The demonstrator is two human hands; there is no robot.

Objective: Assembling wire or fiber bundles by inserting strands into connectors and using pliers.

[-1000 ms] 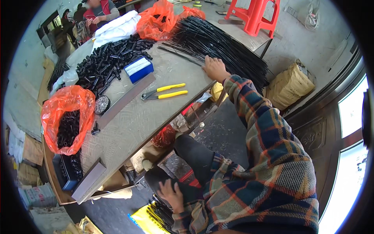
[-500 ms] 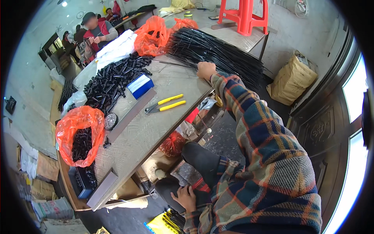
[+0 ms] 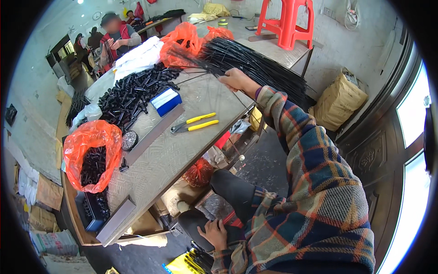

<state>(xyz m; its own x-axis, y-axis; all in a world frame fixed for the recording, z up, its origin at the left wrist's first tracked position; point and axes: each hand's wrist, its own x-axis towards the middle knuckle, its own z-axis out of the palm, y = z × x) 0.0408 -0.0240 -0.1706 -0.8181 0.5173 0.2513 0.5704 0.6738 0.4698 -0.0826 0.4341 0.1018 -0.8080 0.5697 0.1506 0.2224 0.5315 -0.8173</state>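
My right hand [image 3: 238,80] is closed round several thin black rods [image 3: 205,66], raised a little over the table and partly blurred. Beside it, a large pile of similar long black rods [image 3: 262,66] lies along the table's far right part. My left hand [image 3: 214,234] rests on my thigh with its fingers apart, holding nothing. Yellow-handled cutting pliers [image 3: 195,123] lie on the table [image 3: 155,150]. Left of them is a blue box [image 3: 166,101] with white contents, next to a heap of short black tubular parts [image 3: 132,96].
An orange plastic bag [image 3: 73,155] of black parts stands at the left, near a round dish of small bits [image 3: 129,140]. Another orange bag [image 3: 175,52], a white cloth [image 3: 137,55] and a red stool [image 3: 286,27] are farther back. A co-worker [image 3: 117,36] sits across the table.
My right hand has lifted slightly and moved left, raising several black rods off the table. My left hand stays on my thigh.
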